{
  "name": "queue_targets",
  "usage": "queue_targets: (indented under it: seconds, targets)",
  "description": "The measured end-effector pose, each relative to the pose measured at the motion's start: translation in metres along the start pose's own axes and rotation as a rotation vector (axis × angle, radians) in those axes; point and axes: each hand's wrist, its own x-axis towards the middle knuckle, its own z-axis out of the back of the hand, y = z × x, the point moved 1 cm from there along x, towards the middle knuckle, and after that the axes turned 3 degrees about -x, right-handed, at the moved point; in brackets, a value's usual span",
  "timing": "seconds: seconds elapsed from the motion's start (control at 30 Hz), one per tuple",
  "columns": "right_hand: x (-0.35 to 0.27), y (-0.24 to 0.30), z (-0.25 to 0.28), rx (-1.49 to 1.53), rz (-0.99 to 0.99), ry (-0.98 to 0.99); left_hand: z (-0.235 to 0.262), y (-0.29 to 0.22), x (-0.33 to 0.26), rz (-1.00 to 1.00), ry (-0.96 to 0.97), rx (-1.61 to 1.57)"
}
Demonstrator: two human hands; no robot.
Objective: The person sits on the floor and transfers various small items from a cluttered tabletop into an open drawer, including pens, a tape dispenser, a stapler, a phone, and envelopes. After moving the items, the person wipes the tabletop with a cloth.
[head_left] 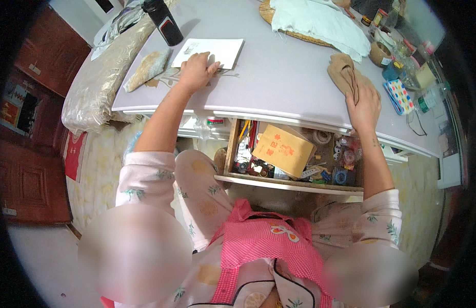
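At the left part of the table, my left hand (197, 72) rests on the near edge of a white booklet (225, 51), thumb spread apart from the fingers. My right hand (365, 105) is closed around the near end of a bunched brown cloth (342, 72), which lies on the tabletop at the right. Below the table edge, between my forearms, a drawer (279, 180) is pulled out. A tan envelope with red marks (284, 150) lies across its contents, among several small items such as a tape roll (321, 136).
A black bottle (163, 23) stands behind the booklet, with a folded greyish cloth (148, 70) nearby. A pale cloth (320, 25) covers a woven tray at the back. Jars, bottles and a polka-dot packet (399, 96) crowd the right side. A covered seat (102, 77) adjoins the table's left.
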Motion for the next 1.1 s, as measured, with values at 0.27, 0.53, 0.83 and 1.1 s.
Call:
queue_targets:
  seconds: [0.27,0.53,0.83,1.1]
  targets:
    - [0.0,-0.001,-0.004,-0.011,0.018,0.038,-0.018,-0.017,-0.019,-0.077,-0.038,0.134]
    - [-0.003,-0.007,-0.014,-0.054,0.008,-0.011,0.0,-0.083,-0.101,-0.386,-0.039,0.148]
    - [0.0,-0.002,-0.003,-0.024,-0.014,0.064,0.021,-0.116,-0.158,-0.837,-0.213,-0.046]
    - [0.0,-0.004,-0.008,-0.064,-0.033,0.116,0.003,-0.162,-0.213,-1.063,-0.133,-0.213]
